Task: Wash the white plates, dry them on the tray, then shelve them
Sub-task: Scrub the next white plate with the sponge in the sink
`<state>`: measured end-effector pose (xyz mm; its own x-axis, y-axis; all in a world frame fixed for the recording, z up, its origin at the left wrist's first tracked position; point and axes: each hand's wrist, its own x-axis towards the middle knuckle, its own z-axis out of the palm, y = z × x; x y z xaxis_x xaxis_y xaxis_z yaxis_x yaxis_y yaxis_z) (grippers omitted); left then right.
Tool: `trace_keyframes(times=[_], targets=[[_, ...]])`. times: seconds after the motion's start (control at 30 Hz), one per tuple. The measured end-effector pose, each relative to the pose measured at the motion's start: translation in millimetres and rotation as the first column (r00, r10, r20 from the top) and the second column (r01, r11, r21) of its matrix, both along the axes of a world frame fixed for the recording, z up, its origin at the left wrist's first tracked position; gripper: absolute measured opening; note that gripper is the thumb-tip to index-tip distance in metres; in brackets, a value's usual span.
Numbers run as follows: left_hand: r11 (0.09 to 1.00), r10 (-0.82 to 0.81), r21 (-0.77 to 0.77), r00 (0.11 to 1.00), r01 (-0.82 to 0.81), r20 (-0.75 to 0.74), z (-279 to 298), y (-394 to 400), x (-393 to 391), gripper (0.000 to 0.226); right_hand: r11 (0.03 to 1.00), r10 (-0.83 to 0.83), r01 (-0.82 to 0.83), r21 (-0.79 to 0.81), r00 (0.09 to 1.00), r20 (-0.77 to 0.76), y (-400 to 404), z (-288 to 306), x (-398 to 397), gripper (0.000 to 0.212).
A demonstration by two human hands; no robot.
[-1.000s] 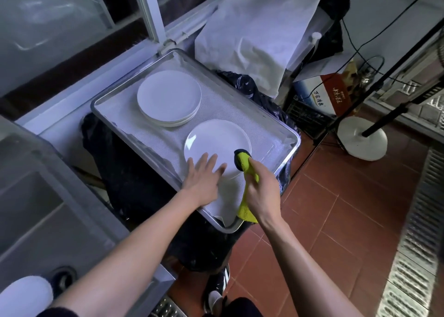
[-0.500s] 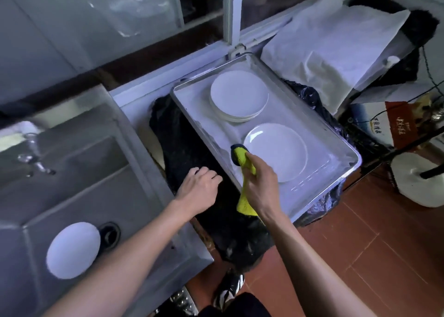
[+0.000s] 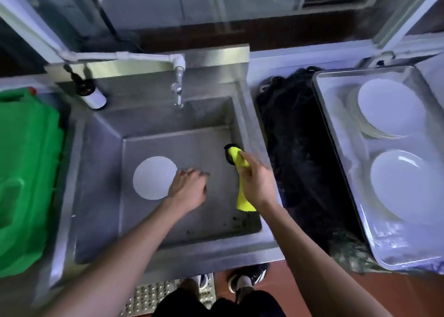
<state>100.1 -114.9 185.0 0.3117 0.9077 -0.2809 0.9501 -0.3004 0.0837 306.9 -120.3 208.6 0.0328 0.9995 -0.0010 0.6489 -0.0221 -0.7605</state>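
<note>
Steel washing corner under a window

Glass panes in a pale window frame (image 3: 36,32) run along the back; a white pipe (image 3: 120,57) feeds the tap (image 3: 178,93). A green bin (image 3: 26,172) stands left, red floor tiles (image 3: 288,292) below.

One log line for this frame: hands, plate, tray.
left hand: empty, beside plate in sink | right hand: grips yellow cloth | tray: plate stack, single plate

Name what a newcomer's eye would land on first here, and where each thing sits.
The yellow cloth gripped in the right hand stands out over the steel sink. One white plate lies flat in the basin beside the left hand. At far left sits a bright green container; at right, a tray holding more plates.
</note>
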Motion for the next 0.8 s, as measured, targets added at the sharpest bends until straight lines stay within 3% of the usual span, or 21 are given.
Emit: trace_keyframes(times=[0.23, 0.4, 0.63, 0.8], targets=[[0.959, 0.254, -0.117, 0.966, -0.259, -0.053, -37.6, -27.7, -138.1, 0.032, 0.975, 0.197, -0.184, -0.129, 0.975, 0.101, 8.1, -43.6, -123.9, 0.047], [0.861, 0.478, -0.232, 0.875, -0.452, 0.070, -56.1, -36.4, -211.6, 0.043, 0.954, 0.202, -0.178, -0.243, 0.977, 0.076, 11.2, -56.6, -192.2, 0.047], [0.800, 0.590, -0.252, 0.789, -0.544, 0.171, -76.0, -33.0, -250.9, 0.048, 0.936, 0.258, -0.225, -0.272, 0.962, 0.092, 27.5, -67.7, -241.5, 0.048], [0.707, 0.703, -0.341, 0.668, -0.619, 0.244, -111.4, -27.9, -260.0, 0.055, 0.924, 0.300, -0.265, -0.275, 0.949, 0.093, 44.6, -97.0, -251.5, 0.049]])
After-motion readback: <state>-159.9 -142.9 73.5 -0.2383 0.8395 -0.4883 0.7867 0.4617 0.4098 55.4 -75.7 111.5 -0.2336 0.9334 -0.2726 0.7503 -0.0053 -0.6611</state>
